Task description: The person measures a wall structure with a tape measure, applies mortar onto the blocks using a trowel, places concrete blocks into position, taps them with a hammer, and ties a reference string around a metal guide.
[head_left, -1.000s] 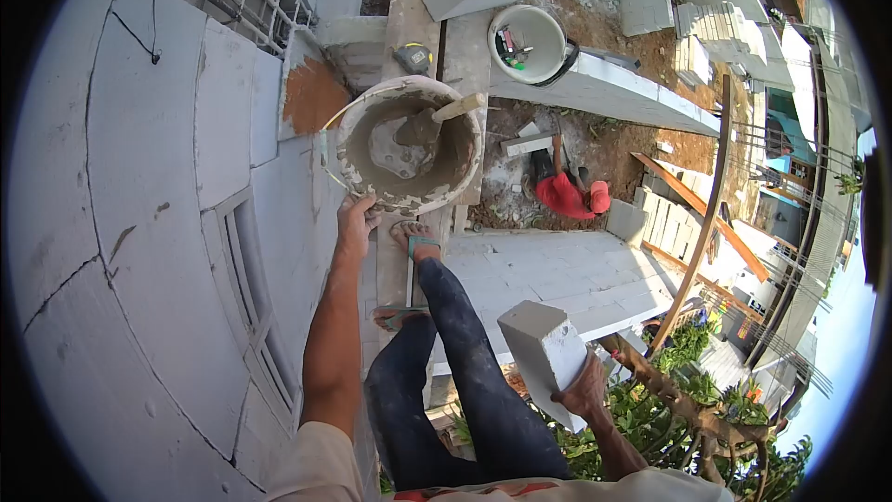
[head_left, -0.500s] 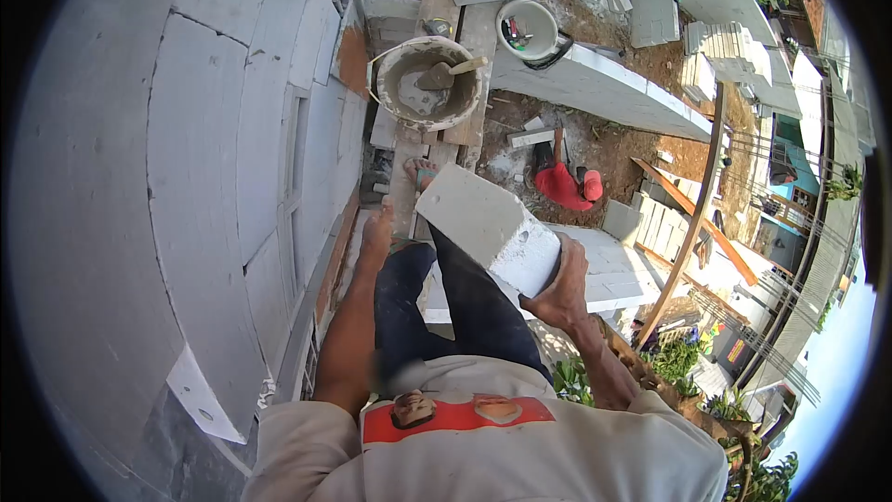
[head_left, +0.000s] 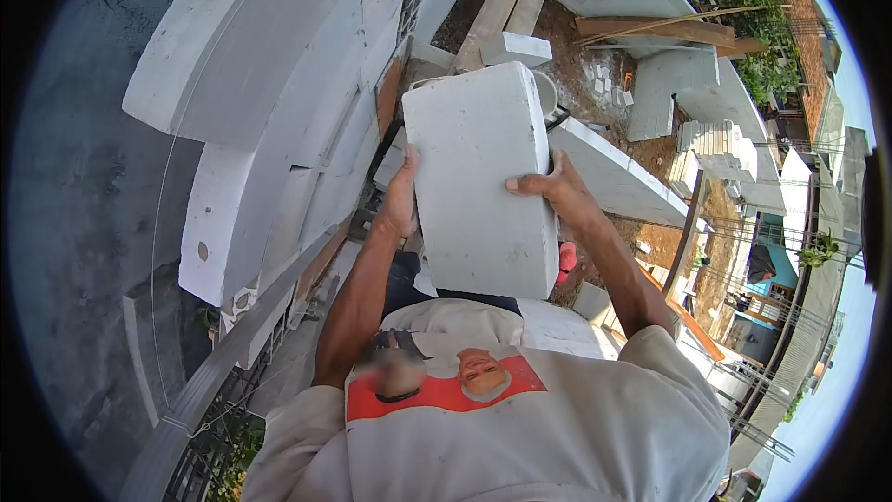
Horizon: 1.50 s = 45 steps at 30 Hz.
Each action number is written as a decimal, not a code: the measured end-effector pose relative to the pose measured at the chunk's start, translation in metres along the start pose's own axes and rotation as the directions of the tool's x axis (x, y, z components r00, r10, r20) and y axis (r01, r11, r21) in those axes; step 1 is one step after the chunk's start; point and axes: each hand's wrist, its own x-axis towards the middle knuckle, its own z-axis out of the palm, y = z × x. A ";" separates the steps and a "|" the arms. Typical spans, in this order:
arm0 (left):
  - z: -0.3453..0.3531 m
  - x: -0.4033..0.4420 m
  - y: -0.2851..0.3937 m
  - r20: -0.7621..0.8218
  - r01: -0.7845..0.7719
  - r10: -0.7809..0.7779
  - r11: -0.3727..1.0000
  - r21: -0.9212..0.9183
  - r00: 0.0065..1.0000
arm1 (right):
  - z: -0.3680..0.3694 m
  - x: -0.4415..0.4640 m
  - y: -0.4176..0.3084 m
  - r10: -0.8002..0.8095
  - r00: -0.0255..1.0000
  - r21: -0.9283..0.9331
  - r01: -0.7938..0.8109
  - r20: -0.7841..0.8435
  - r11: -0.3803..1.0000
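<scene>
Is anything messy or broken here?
Yes, a little messy: small white pieces lie scattered on the brown dirt, unlike the stacked blocks farther right. The held block looks whole.

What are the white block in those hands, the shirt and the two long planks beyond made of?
The block looks like concrete, perhaps a lightweight kind: matte, chalky white, with small marks and worn edges. The shirt seems to be soft cloth, judging by its loose folds; the fibre I can't tell. The planks look like bare wood, dull and greyish-brown.
</scene>
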 end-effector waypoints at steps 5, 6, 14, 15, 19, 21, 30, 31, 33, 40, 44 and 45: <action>0.016 -0.004 0.027 0.039 0.084 -0.087 0.994 0.074 0.995 | -0.005 -0.034 -0.030 -0.037 0.999 -0.184 0.034 -0.012 0.982; 0.019 -0.005 0.031 0.060 0.102 -0.102 0.995 0.014 0.993 | -0.021 -0.026 -0.020 -0.044 0.999 -0.237 0.046 0.014 0.970; 0.017 -0.031 0.037 0.224 0.184 -0.171 0.982 -0.038 0.960 | -0.084 -0.067 -0.036 -0.430 0.777 -0.668 0.622 0.460 0.410; 0.015 -0.035 0.035 0.241 0.215 -0.201 0.976 -0.033 0.949 | -0.075 -0.074 -0.038 -0.691 0.575 -0.846 0.523 0.437 -0.100; 0.016 -0.056 0.036 0.351 0.345 -0.296 0.935 -0.085 0.888 | -0.016 -0.074 -0.068 -0.510 0.496 -0.675 0.691 0.703 -0.258; 0.009 -0.066 0.034 0.394 0.356 -0.283 0.926 -0.124 0.874 | 0.013 -0.067 -0.088 -0.146 0.434 -0.456 0.809 0.889 -0.370; -0.053 -0.122 -0.015 0.198 -0.073 0.301 0.696 -0.715 0.933 | 0.065 0.025 -0.088 -0.064 0.271 -0.277 0.955 0.960 -0.104; -0.054 -0.126 -0.028 0.142 -0.138 0.371 0.633 -0.761 0.918 | 0.074 0.036 -0.086 -0.065 0.322 -0.326 0.943 0.945 -0.067; -0.056 -0.132 -0.054 0.039 -0.244 0.481 0.511 -0.824 0.876 | 0.087 0.054 -0.080 0.002 0.295 -0.294 0.954 0.955 -0.063; -0.038 -0.173 -0.077 -0.171 -0.520 0.648 0.396 -0.757 0.742 | 0.125 0.038 -0.110 0.088 0.208 -0.207 0.978 0.974 -0.015; 0.043 -0.246 0.012 -0.431 -0.760 0.666 0.336 -0.556 0.610 | 0.135 -0.018 -0.183 -0.133 -0.071 0.062 0.996 0.989 -0.071; 0.059 -0.265 0.034 -0.312 -0.770 0.781 0.312 -0.557 0.542 | 0.134 -0.033 -0.204 -0.181 -0.113 0.092 0.989 0.977 -0.117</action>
